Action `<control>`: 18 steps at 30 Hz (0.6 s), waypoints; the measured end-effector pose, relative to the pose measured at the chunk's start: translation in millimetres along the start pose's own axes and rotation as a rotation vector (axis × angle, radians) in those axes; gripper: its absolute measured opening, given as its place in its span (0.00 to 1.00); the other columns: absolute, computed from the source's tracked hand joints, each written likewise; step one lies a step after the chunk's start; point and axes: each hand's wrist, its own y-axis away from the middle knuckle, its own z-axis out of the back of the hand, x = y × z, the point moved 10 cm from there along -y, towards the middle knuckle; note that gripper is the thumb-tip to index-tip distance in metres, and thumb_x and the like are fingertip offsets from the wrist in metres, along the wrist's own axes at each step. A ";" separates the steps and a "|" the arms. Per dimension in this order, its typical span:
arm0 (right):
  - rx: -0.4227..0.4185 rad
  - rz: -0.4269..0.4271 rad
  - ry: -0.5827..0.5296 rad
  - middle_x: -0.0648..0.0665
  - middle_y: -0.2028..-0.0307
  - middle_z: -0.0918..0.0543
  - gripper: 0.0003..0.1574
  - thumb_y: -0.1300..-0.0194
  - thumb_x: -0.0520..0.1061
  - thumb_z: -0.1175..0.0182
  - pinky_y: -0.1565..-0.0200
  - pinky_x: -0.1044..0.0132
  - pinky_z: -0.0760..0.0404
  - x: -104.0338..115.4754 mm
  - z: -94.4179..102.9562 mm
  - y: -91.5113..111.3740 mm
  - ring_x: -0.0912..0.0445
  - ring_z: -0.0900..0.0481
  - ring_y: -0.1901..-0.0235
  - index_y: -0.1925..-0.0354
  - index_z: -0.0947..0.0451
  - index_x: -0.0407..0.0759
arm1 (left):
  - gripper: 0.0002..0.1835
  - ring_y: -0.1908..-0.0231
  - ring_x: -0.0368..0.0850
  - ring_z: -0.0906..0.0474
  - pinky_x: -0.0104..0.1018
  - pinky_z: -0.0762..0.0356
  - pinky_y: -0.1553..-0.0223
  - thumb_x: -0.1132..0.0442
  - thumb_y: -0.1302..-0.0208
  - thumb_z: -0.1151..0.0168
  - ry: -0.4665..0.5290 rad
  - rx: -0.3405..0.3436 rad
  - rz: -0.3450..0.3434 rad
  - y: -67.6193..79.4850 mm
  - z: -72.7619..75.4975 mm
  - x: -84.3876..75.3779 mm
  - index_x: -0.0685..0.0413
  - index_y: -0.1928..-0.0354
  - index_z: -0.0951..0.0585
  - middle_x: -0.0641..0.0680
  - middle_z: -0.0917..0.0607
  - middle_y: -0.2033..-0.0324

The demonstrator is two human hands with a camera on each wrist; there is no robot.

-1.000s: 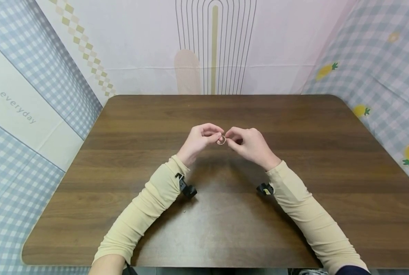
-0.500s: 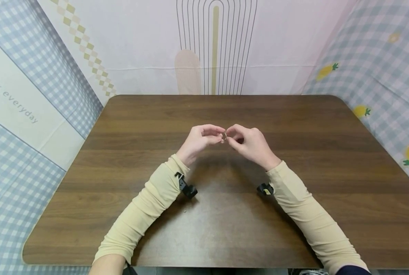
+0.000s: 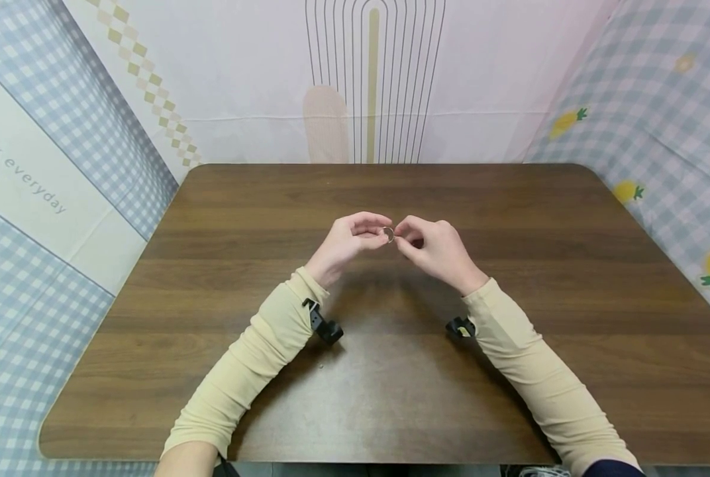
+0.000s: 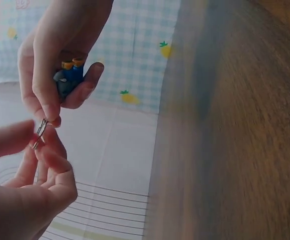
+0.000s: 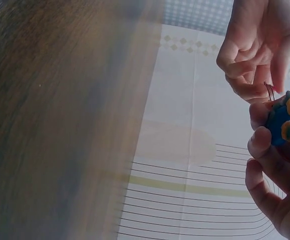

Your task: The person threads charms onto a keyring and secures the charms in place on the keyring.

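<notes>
A thin metal split ring is held between the two hands above the table's middle. My left hand pinches it between thumb and fingertips, as the left wrist view shows at the split ring. My right hand holds a small blue figurine with orange-yellow feet, tucked in its fingers; in the right wrist view the figurine sits just beside the ring. Fingertips of the right hand meet the ring's edge. Whether figurine and ring are joined is hidden by fingers.
A brown wood-grain table lies beneath both hands. Patterned cloth hangs behind it, with checked cloth at the sides. A tiny pale speck lies on the table near the left forearm. Each wrist wears a black camera mount.
The ring has shifted slightly upward and to the right and turned between the fingertips. Both forearms have stayed nearly in place.
</notes>
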 end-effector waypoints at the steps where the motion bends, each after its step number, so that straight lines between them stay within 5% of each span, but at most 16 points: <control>1: 0.001 -0.003 -0.001 0.50 0.80 0.16 0.03 0.45 0.41 0.43 0.73 0.69 0.27 -0.2 -0.2 -0.1 0.63 0.20 0.78 0.70 0.23 0.44 | 0.16 0.67 0.38 0.21 0.30 0.23 0.60 0.73 0.48 0.39 0.009 -0.010 0.002 0.2 0.8 -0.1 0.64 0.55 0.23 0.50 0.18 0.69; 9: 0.011 -0.009 -0.006 0.51 0.81 0.17 0.09 0.44 0.41 0.43 0.77 0.71 0.31 0.0 -1.5 -0.2 0.63 0.23 0.82 0.62 0.23 0.43 | 0.13 0.63 0.49 0.18 0.32 0.22 0.60 0.71 0.50 0.36 0.014 -0.105 -0.021 -0.5 11.0 -1.6 0.66 0.60 0.21 0.58 0.16 0.67; 18: 0.043 0.004 0.022 0.51 0.78 0.15 0.05 0.45 0.41 0.43 0.73 0.68 0.26 0.7 -3.2 -0.2 0.63 0.19 0.77 0.69 0.21 0.44 | 0.10 0.63 0.49 0.19 0.34 0.23 0.60 0.70 0.47 0.39 -0.121 -0.024 -0.028 -2.0 4.8 -1.9 0.64 0.61 0.19 0.61 0.16 0.62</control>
